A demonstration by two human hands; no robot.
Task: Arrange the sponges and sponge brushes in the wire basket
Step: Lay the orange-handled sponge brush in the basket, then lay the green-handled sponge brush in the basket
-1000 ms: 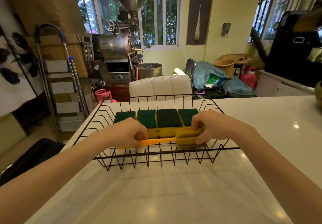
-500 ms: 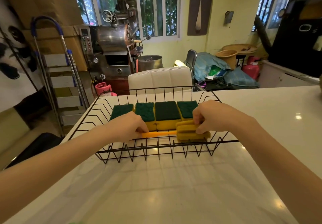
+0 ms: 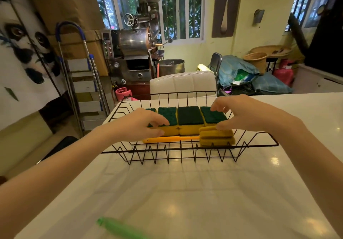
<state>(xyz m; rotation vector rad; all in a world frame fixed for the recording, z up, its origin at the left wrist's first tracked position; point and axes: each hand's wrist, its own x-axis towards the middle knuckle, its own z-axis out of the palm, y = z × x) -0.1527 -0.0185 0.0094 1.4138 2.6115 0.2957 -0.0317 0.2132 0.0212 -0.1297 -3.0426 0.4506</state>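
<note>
A black wire basket (image 3: 185,148) stands on the white table. Several green-topped yellow sponges (image 3: 190,120) lie side by side in a row along its back. In front of them lies a yellow sponge brush, its handle (image 3: 172,138) pointing left and its yellow sponge head (image 3: 216,138) at the right. My left hand (image 3: 138,124) hovers over the left sponges, fingers loosely apart, holding nothing. My right hand (image 3: 239,113) is lifted just above the brush head and the rightmost sponge, fingers spread.
A green handle (image 3: 118,228) lies blurred on the table at the near edge. A white chair back (image 3: 182,83) stands behind the basket. A stepladder (image 3: 81,75) and a metal roasting machine (image 3: 135,52) stand further back left.
Both hands have let go of the sponge brush and lifted off it, fingers opening. The brush now rests in the basket. The view tilted down, revealing a green handle at the bottom.
</note>
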